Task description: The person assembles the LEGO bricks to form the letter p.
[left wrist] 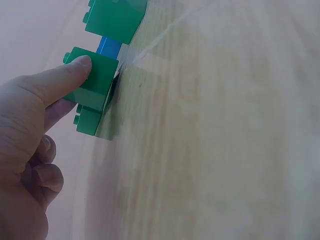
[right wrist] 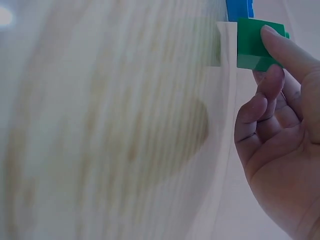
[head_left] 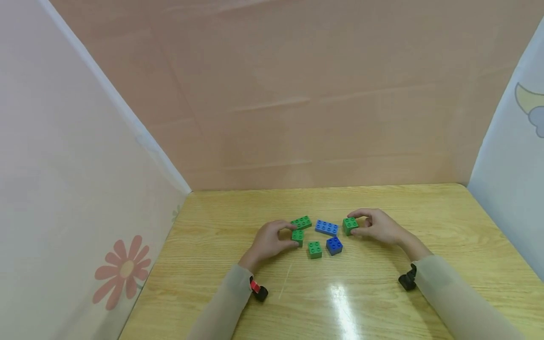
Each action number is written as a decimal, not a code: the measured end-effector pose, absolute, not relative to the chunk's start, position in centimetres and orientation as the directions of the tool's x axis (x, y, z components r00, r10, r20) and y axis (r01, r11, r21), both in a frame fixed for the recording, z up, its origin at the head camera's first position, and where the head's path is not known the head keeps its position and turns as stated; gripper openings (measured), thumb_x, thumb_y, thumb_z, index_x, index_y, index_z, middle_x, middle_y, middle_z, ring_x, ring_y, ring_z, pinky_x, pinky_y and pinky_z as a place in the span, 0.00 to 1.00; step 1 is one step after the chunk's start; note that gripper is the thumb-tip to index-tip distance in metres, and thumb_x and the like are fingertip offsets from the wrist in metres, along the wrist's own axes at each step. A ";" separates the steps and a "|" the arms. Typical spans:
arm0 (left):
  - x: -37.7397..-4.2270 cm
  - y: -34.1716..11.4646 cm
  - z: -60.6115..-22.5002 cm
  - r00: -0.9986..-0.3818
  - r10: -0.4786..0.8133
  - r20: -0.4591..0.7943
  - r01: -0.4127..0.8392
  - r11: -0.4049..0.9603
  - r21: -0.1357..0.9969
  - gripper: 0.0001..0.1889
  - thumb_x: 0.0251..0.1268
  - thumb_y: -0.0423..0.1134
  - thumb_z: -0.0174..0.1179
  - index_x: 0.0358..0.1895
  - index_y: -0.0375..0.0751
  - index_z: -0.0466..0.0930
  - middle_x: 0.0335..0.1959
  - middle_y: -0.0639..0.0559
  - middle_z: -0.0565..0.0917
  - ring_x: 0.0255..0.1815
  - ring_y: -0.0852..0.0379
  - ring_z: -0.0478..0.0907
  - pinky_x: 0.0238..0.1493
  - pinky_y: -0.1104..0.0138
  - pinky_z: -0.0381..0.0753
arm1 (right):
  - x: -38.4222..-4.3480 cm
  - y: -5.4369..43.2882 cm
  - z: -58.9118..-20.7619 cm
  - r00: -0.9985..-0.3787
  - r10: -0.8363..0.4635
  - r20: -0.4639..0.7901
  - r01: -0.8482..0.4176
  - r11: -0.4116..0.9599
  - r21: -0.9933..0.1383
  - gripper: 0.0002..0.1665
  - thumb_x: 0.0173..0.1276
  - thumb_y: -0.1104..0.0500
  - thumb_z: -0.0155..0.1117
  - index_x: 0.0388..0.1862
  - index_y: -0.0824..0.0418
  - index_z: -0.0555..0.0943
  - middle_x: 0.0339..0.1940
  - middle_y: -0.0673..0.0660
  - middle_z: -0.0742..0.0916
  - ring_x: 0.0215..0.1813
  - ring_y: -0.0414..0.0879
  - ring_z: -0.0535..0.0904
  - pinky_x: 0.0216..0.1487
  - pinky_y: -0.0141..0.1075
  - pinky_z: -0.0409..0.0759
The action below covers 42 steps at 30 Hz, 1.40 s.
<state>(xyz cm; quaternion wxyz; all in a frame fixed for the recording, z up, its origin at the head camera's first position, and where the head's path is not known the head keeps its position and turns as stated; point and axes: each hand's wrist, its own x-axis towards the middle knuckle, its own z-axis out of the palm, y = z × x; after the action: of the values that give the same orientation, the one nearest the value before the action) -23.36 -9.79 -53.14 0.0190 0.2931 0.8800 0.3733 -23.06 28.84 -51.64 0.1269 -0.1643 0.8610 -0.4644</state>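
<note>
My left hand [head_left: 272,241] pinches a square green toy brick [head_left: 297,238] between thumb and fingers, its thumb flat on the side in the left wrist view. Directly behind that brick lies a long green brick [head_left: 302,222]. To the right, my right hand [head_left: 378,227] grips another square green brick [head_left: 350,226] by thumb and fingertips; the right wrist view shows this brick [right wrist: 257,45] close over the table. Between the hands are a long blue brick [head_left: 327,227], a dark blue square brick [head_left: 334,245] and a third square green brick [head_left: 314,250], studs up.
The wooden table [head_left: 238,208] meets a plain tan backdrop [head_left: 272,118] at its far edge. White side panels stand left and right, the left panel [head_left: 85,189] printed with a red flower. Dark cameras [head_left: 408,280] sit on both wrists.
</note>
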 end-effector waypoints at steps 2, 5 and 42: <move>-23.1 -10.1 -53.3 -0.830 0.529 0.176 0.491 0.545 0.680 0.22 0.59 0.52 0.78 0.56 0.55 0.87 0.54 0.65 0.85 0.54 0.61 0.80 0.56 0.60 0.79 | -22.9 28.9 -51.5 -0.915 -0.400 -0.056 -0.174 0.517 -0.838 0.31 0.69 0.54 0.76 0.67 0.62 0.79 0.21 0.55 0.79 0.21 0.41 0.67 0.23 0.34 0.69; -22.6 -10.5 -53.2 -0.833 0.529 0.160 0.473 0.532 0.702 0.21 0.58 0.52 0.78 0.54 0.57 0.87 0.54 0.67 0.85 0.56 0.62 0.80 0.56 0.60 0.79 | -22.5 29.0 -51.3 -0.913 -0.405 -0.037 -0.196 0.517 -0.833 0.32 0.69 0.54 0.76 0.68 0.63 0.78 0.20 0.55 0.79 0.20 0.42 0.68 0.22 0.34 0.69; -18.7 -7.7 -53.0 -0.780 0.610 0.138 0.539 0.544 0.644 0.23 0.55 0.58 0.79 0.53 0.58 0.87 0.51 0.72 0.85 0.56 0.70 0.79 0.61 0.67 0.76 | -16.5 23.7 -48.1 -0.900 -0.397 0.179 -0.370 0.481 -0.795 0.26 0.64 0.53 0.80 0.60 0.53 0.84 0.17 0.45 0.75 0.18 0.37 0.68 0.19 0.34 0.70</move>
<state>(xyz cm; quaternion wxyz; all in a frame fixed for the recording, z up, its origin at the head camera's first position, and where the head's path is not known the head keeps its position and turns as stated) -18.74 -7.68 -52.96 0.0511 0.3275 0.8770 0.3478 -16.54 23.72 -48.11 0.0146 -0.2231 0.8603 -0.4582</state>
